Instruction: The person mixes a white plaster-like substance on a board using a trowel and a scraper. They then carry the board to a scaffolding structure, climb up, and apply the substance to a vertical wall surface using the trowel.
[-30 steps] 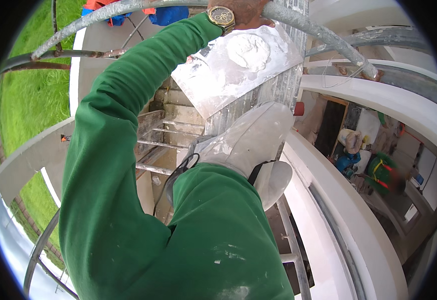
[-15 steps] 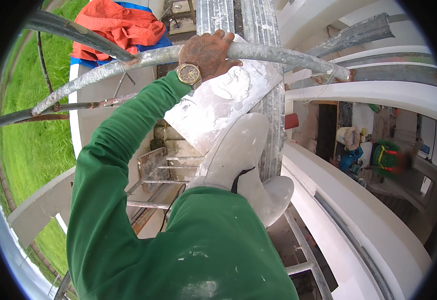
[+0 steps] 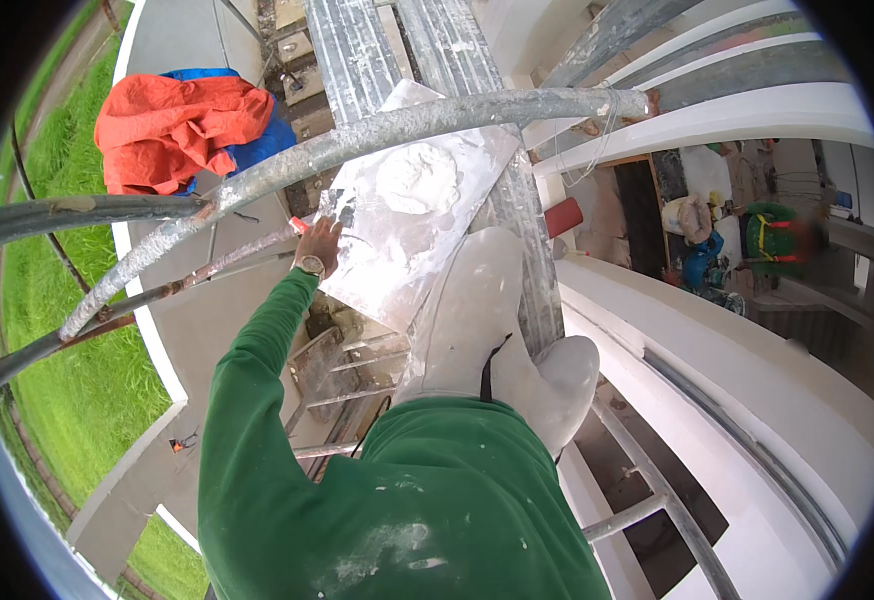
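My left hand [image 3: 319, 246], in a green sleeve with a watch at the wrist, lies at the left edge of a flat board [image 3: 397, 290] smeared with white. Its fingers look stretched out and slightly apart. Right beside them sticks out the end of a small orange-red thing [image 3: 299, 226]; the rest of it is hidden or too small to tell. A mound of white paste [image 3: 417, 178] sits on the board. The board rests on ribbed metal planks [image 3: 447, 45], against my white-dusted leg. My right hand is out of sight.
A curved, paint-spattered metal tube [image 3: 357, 140] crosses above the board. Orange and blue sheeting [image 3: 182, 130] lies at the left, with grass beyond. Ladder-like metal bars [image 3: 647, 500] stand below right. A person in green [image 3: 772, 240] is lower down at the right.
My left hand has let go of the curved tube and moved down and left to the board's edge. The whole view has shifted and turned a little.
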### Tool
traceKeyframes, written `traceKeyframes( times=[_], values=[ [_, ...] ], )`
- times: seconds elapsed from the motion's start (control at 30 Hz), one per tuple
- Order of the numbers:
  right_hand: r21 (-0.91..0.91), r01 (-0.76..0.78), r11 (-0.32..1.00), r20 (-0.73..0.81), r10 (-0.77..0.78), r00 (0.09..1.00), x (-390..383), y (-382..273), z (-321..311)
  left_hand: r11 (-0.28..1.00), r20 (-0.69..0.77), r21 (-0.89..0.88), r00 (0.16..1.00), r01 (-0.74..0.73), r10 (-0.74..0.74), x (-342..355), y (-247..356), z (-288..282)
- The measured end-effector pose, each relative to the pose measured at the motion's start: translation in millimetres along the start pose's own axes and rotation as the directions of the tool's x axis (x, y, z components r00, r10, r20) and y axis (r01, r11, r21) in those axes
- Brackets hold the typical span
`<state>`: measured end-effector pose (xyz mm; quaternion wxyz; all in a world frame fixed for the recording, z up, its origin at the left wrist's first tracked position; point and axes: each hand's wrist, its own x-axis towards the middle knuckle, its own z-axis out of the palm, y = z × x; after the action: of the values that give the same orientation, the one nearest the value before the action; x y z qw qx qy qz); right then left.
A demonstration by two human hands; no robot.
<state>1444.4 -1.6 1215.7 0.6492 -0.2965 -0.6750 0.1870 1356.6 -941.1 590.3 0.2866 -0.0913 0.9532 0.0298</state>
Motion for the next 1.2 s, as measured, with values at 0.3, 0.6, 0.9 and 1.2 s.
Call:
traceKeyframes(
  times=[0.3, 0.6, 0.9, 1.2],
  values=[
    [-0.101, 0.093, 0.991, 0.089, -0.084, 0.992, 26.6, 23.3, -13.5, 0.934, 0.124, 0.357, 0.989, 0.028, -0.077, 35.4, -62.9, 87.2],
    [-0.115, 0.132, 0.985, 0.046, -0.128, 0.991, 57.7, 41.1, -10.7, 0.856, 0.227, -0.510, 0.973, 0.084, 0.040, -62.6, -73.0, 0.4],
    [0.235, 0.057, 0.970, 0.823, -0.230, 0.519, -439.5, -81.0, 175.4, 0.890, -0.760, -0.330, 0.648, -0.313, -0.054, -222.4, 4.6, -276.6],
    [0.698, -0.233, 0.677, 0.322, -0.589, -0.741, -829.5, -156.8, 147.5, 0.986, -0.951, -0.039, 0.309, -0.159, 0.013, -99.7, -10.1, -306.3]
  ],
)
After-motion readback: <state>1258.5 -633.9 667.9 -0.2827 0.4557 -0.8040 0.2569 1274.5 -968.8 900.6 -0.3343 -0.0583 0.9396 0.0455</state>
